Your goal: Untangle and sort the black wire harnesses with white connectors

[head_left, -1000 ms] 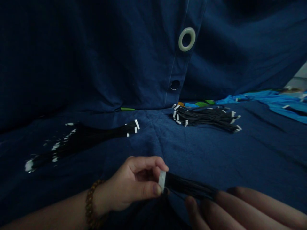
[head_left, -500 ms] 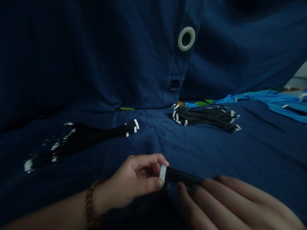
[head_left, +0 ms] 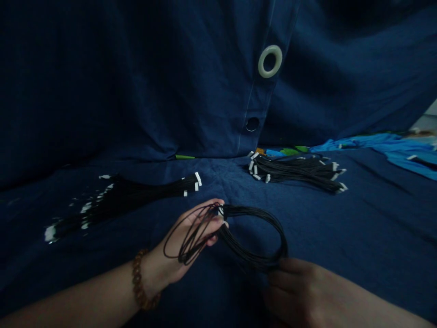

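Dark blue cloth (head_left: pixel 102 91) hangs behind my hands, with a pale round eyelet ring (head_left: pixel 279 61) in it, and more blue cloth (head_left: pixel 341 237) spreads beneath them. Between my hands is a looped bundle of thin black cables with small white end connectors (head_left: pixel 282 237). My left hand (head_left: pixel 167 269), a brown beaded bracelet (head_left: pixel 138 278) at its wrist, pinches the bundle near the connectors between thumb and fingers, with thinner loops over the palm. My right hand (head_left: pixel 297 291) is curled in at the other side of the loop, dark and blurred; I cannot tell whether it grips or only touches. Beyond my left hand lies a fanned bunch of black cables with white tips (head_left: pixel 136 193); beyond my right, a second black bunch with white ends (head_left: pixel 293 171), then bright blue strands (head_left: pixel 375 143) farther right. If my left pinch loosens, I judge the connectors could slip out of line and the coil spring open; tugging with my right hand could drag single cables loose, and the slack loops could snag on my fingers or tangle. I can read no brand, label or writing anywhere.
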Motion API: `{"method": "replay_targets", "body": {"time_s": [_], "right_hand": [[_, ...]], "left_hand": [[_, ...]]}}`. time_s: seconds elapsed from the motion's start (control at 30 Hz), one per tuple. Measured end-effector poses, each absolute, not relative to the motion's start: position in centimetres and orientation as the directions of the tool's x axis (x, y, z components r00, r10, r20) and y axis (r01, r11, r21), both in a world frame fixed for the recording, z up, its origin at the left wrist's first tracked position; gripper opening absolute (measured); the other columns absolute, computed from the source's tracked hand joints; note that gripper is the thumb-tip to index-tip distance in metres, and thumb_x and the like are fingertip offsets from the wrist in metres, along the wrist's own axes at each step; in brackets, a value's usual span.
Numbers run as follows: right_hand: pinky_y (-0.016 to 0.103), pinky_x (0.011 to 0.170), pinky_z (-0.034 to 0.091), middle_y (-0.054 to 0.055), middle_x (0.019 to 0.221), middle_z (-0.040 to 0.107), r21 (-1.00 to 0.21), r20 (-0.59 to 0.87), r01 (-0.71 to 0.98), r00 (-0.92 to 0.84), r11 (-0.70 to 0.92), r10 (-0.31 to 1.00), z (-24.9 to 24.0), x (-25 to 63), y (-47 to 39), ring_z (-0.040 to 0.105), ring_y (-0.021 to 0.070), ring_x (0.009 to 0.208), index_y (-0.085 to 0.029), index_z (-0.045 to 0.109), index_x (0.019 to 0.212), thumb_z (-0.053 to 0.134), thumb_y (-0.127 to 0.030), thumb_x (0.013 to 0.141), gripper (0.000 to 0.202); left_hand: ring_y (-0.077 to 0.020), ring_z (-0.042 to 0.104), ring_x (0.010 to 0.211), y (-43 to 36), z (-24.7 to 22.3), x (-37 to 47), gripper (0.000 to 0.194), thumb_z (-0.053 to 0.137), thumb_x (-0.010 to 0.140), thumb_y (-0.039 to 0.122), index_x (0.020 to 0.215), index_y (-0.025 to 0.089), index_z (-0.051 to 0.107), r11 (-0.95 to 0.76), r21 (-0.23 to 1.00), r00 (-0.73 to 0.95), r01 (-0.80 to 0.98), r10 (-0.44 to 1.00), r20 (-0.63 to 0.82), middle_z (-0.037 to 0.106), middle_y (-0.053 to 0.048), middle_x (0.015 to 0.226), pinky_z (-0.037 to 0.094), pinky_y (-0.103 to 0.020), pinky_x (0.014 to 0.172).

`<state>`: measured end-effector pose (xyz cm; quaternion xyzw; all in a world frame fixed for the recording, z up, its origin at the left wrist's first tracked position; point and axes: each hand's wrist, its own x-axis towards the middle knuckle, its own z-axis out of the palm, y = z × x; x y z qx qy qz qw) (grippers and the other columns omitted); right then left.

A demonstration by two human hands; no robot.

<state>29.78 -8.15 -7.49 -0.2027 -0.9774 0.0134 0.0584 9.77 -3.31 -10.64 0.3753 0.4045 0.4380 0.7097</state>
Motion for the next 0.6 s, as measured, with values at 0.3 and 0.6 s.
{"method": "replay_targets", "body": {"time_s": [0.3,0.6], "right_hand": [[0.022,0.067,0.041,-0.010,0.085,0.058,-0.877,0.430,-0.030,-0.496,0.480,0.754,-4.1,35.7,0.2,0.053,0.0060,0.075,-0.048,0.060,0.092,0.036,-0.041,0.089,0.025],[0.019,0.043,0.045,0.001,0.066,0.064,-0.990,-0.090,0.140,-0.439,-0.031,0.894,-4.3,30.4,-5.5,0.059,0.0106,0.047,-0.019,0.055,0.077,0.056,-0.031,0.079,0.012]], "left_hand": [[-0.0043,0.044,0.052,-2.5,-12.2,9.6,0.038,0.067,0.068,0.021,0.105,0.019,0.056,0.221,0.939,0.339,-0.266,0.933,-0.123,0.052,0.003,0.063,0.031,-0.016,0.047],[-0.0059,0.047,0.060,-2.9,-11.8,9.7,0.032,0.066,0.070,0.022,0.101,0.023,0.060,0.143,0.955,0.355,-0.259,0.934,-0.043,0.056,0.003,0.071,0.033,-0.018,0.054]]}}
